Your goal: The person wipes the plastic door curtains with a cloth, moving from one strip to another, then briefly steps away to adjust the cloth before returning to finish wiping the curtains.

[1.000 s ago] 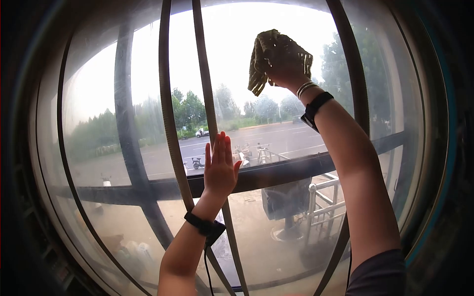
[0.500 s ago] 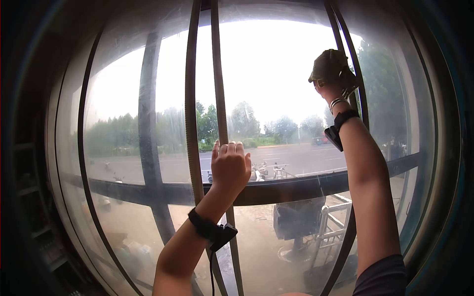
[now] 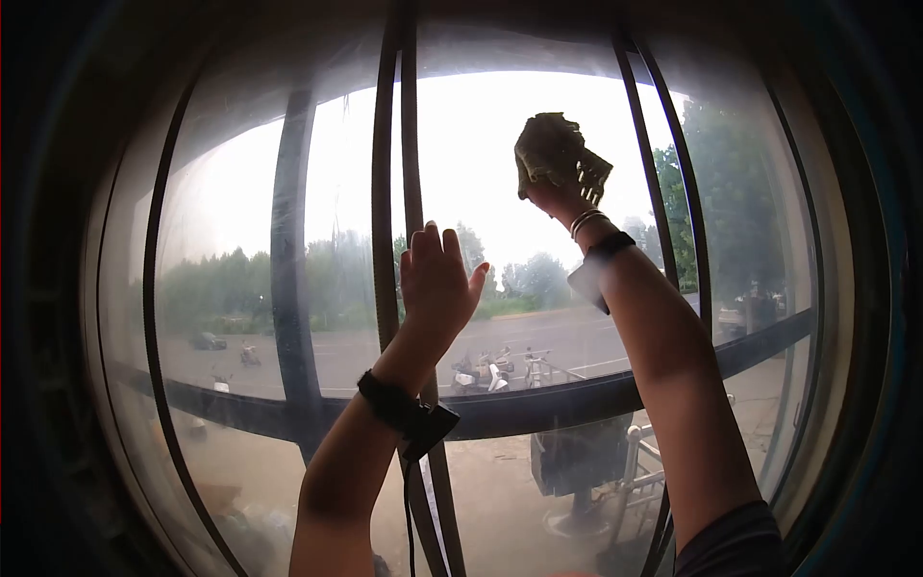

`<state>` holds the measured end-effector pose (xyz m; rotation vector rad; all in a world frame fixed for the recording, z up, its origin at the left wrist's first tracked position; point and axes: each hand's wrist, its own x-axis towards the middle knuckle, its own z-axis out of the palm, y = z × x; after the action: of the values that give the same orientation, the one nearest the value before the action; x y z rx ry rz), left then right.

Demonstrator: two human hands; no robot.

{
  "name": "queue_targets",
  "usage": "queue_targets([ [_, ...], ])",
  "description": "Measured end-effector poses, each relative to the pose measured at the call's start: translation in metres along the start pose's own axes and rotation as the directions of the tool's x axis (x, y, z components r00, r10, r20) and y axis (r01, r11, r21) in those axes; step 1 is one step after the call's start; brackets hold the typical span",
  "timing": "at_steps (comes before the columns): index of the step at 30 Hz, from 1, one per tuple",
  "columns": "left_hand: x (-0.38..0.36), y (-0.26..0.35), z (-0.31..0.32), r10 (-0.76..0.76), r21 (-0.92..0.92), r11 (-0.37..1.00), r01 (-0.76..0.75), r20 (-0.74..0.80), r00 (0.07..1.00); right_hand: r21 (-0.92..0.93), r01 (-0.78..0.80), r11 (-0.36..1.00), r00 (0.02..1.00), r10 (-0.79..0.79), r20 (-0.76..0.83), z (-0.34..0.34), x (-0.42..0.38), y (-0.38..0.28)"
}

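Note:
A bunched dark cloth [image 3: 550, 149] is in my right hand [image 3: 562, 197], raised against the upper part of the middle window pane [image 3: 481, 125]. A loose end of the cloth hangs out to the right of the hand. Lower and to the left, my left hand [image 3: 439, 279] lies with its fingers stretched out by the dark upright strip [image 3: 411, 144] beside that pane. It holds nothing. Each wrist wears a black strap with a small box, and a cable runs down from the left one [image 3: 423, 430].
A dark crossbar [image 3: 548, 412] spans the window below my hands. More upright strips [image 3: 646, 154] stand at the right. Through the hazy glass show a road, trees, parked scooters [image 3: 486, 370], a dark box on a stand [image 3: 577, 460] and a white metal rail [image 3: 639, 462].
My right hand has moved left with the cloth, from the right-hand strips onto the middle pane. My left hand has shifted slightly up and left, its fingers now straighter. The view has tilted upward.

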<state>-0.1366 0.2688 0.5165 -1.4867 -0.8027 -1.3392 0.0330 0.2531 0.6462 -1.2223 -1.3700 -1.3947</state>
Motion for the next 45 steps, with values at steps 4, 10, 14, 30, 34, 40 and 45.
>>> queue_targets([
  [4, -0.001, 0.0, 0.005, 0.038, 0.033, 0.999, -0.039, 0.006, 0.999, -0.4, 0.355, 0.845, 0.784, -0.502, -0.366, 0.092, 0.051, -0.059],
  [10, -0.009, -0.006, 0.023, 0.104, 0.039, 0.994, -0.106, 0.065, 0.992, 0.058, 0.38, 0.923, 0.789, -0.291, -0.541, 0.076, 0.058, -0.096],
  [14, -0.015, -0.002, 0.031, 0.108, 0.08, 0.99, -0.113, 0.069, 0.992, -0.025, 0.496, 0.868, 0.838, -0.486, -0.25, 0.048, 0.057, -0.025],
  [30, -0.012, 0.004, 0.027, 0.048, 0.003, 0.999, -0.049, 0.16, 0.986, -0.194, -0.263, 0.945, 0.964, 0.249, -0.096, 0.005, 0.055, 0.107],
  [34, -0.012, 0.004, 0.026, 0.045, 0.011, 0.999, -0.047, 0.153, 0.987, -0.258, -0.145, 0.955, 0.821, -0.029, -0.571, 0.032, 0.074, 0.076],
  [40, -0.01, 0.007, 0.024, 0.033, 0.051, 0.998, -0.043, 0.196, 0.98, -0.173, -0.066, 0.983, 0.715, -0.075, -0.695, 0.042, 0.086, 0.061],
  [45, -0.011, 0.006, 0.026, 0.028, 0.064, 0.997, -0.041, 0.184, 0.983, -0.714, 0.171, 0.679, 0.953, -0.298, -0.055, -0.002, 0.073, -0.008],
])
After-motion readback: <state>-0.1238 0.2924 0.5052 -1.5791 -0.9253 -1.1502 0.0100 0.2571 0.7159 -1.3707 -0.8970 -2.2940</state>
